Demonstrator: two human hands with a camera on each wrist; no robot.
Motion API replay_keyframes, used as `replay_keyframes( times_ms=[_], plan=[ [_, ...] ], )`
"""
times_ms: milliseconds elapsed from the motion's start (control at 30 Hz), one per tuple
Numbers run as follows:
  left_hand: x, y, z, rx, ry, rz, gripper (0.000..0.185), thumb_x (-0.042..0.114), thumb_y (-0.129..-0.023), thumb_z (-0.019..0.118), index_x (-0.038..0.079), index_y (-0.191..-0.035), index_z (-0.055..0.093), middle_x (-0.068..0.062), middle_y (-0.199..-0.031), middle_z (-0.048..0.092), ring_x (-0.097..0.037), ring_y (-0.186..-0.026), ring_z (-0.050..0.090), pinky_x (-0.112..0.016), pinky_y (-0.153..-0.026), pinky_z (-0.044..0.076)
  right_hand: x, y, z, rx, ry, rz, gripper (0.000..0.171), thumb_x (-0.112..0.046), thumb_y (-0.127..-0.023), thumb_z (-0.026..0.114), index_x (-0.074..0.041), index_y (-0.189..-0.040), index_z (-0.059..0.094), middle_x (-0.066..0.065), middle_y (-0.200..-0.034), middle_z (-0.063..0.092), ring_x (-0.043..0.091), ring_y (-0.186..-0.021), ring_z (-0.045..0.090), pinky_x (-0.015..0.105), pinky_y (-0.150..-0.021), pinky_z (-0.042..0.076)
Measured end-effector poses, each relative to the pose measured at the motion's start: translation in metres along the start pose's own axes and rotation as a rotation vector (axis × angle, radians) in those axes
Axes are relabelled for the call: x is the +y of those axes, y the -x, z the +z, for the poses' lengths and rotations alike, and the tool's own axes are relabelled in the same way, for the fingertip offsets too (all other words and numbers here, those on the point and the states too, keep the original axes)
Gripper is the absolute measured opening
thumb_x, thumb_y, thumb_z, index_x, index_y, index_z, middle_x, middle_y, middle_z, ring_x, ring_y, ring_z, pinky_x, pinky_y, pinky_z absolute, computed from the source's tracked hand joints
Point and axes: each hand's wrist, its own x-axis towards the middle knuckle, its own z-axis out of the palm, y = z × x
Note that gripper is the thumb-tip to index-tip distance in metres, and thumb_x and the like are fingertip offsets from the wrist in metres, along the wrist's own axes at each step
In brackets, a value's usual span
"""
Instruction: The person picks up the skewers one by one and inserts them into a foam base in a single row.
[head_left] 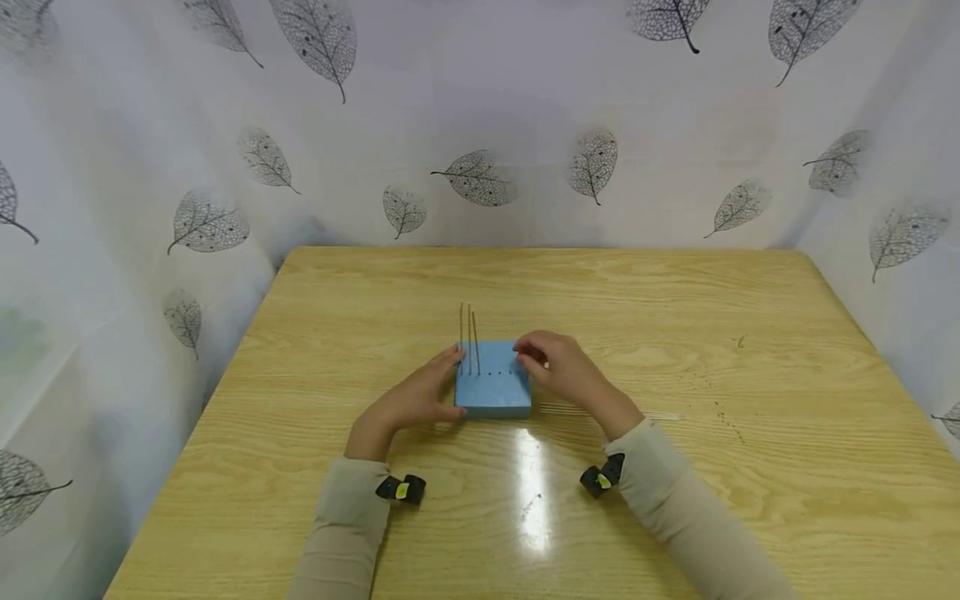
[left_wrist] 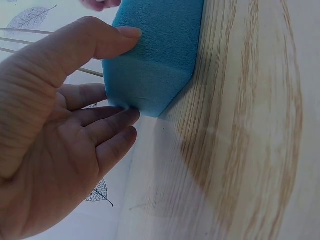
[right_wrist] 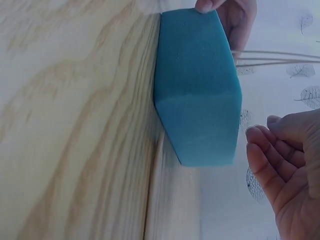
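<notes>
A blue foam block (head_left: 492,396) lies flat on the table with a row of small holes across its top. Three thin sticks (head_left: 469,337) stand upright in the holes at its left end. My left hand (head_left: 408,400) holds the block's left side; in the left wrist view its thumb (left_wrist: 127,36) presses the front face and fingertips touch the side. Over the block's right edge is my right hand (head_left: 562,367), fingers loosely bent. In the right wrist view, thumb and fingers (right_wrist: 267,162) come close together beside the block, with no stick visible between them.
More thin sticks (head_left: 663,415) lie on the wooden table (head_left: 750,333) to the right of the block, partly hidden under the right wrist. A white curtain with leaf prints (head_left: 480,92) hangs behind the table and along its sides.
</notes>
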Motion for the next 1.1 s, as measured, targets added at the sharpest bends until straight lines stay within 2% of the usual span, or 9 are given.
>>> replay_keyframes(
  times_ms=[833,1100],
  plan=[
    [-0.001,0.000,0.003,0.008,-0.002,-0.013,0.092,0.018,-0.081,0.075,0.002,-0.150,0.017,-0.014,-0.157,0.011,-0.031,-0.143,0.014,-0.045,-0.114,0.018,0.020,0.033,-0.030,0.040,-0.002,0.103,0.015,-0.001,-0.088,0.064,0.005,-0.101,0.065,0.005,-0.084,0.064,0.012,-0.069,0.061,0.025,-0.063,0.053],
    [0.000,0.000,0.003,0.008,0.012,0.001,0.092,0.017,-0.081,0.075,0.002,-0.151,0.016,-0.014,-0.157,0.010,-0.032,-0.143,0.014,-0.047,-0.114,0.018,0.024,0.042,-0.039,0.082,0.034,0.074,0.016,0.000,-0.085,0.066,0.005,-0.101,0.065,0.005,-0.082,0.065,0.013,-0.068,0.062,0.027,-0.061,0.054]
  ],
)
